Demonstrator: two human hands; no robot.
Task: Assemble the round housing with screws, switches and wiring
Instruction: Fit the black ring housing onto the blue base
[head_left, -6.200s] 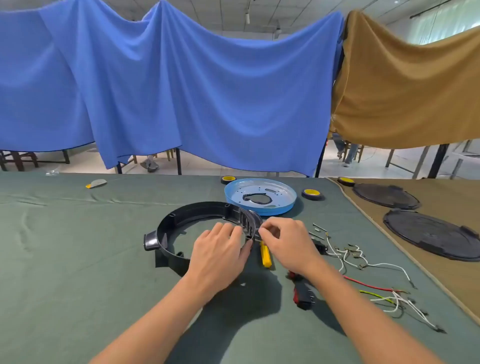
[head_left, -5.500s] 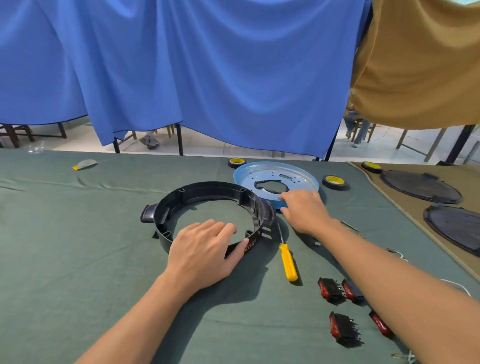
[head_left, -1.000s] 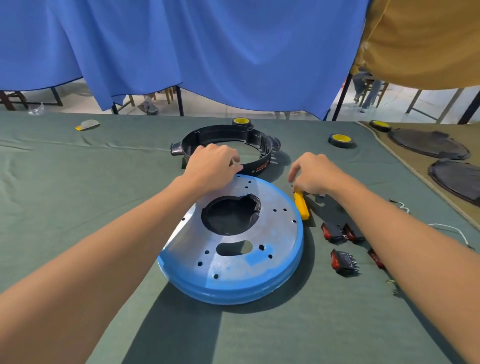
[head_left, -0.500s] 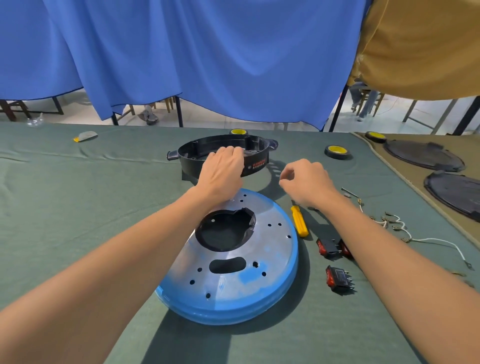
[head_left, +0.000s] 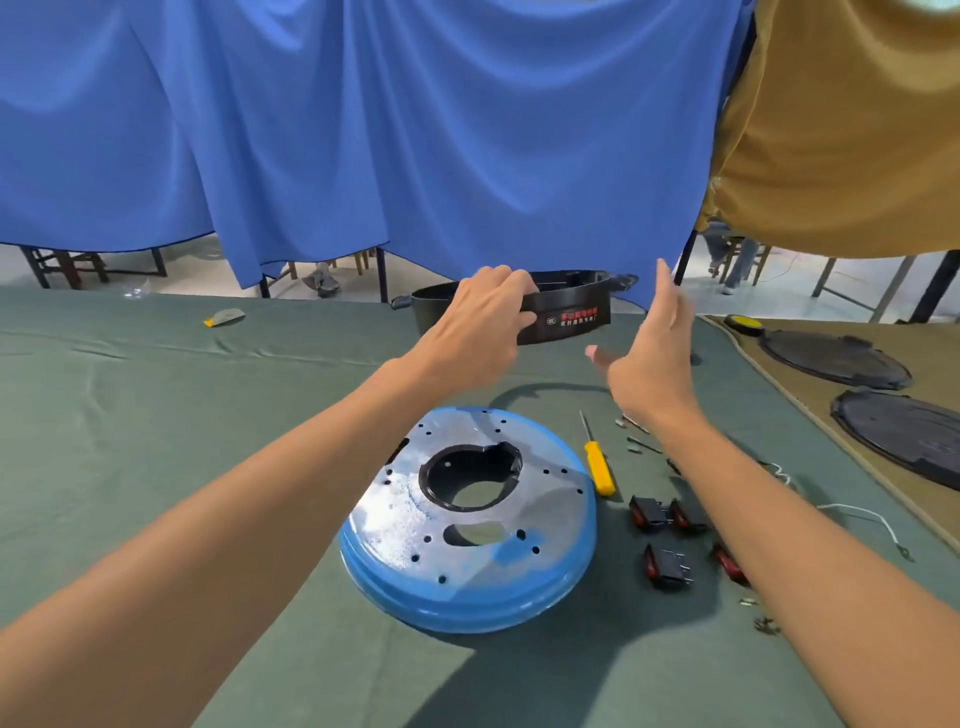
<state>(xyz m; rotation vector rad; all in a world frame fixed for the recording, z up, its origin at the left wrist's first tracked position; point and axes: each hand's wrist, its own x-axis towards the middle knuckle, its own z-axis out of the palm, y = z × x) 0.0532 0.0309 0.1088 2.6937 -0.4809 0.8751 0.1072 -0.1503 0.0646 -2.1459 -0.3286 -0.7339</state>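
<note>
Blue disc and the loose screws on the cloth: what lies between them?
The yellow-handled screwdriver lies between the blue disc and the screws, in the head view.

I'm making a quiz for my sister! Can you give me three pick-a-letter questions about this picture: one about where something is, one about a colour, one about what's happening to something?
1. What is happening to the black ring?
A. It lies untouched
B. The left hand holds it up
C. It is snapped

2. Where is the screwdriver?
A. On the green cloth, right of the big disc
B. Inside the ring
C. On top of the disc

3. What colour is the disc's rim?
A. Red
B. Yellow
C. Blue

Answers:
1 B: its fingers curl over the wall, shadow on the cloth below.
2 A: it lies by the disc's right edge.
3 C: blue surrounds the silvery top.
</note>
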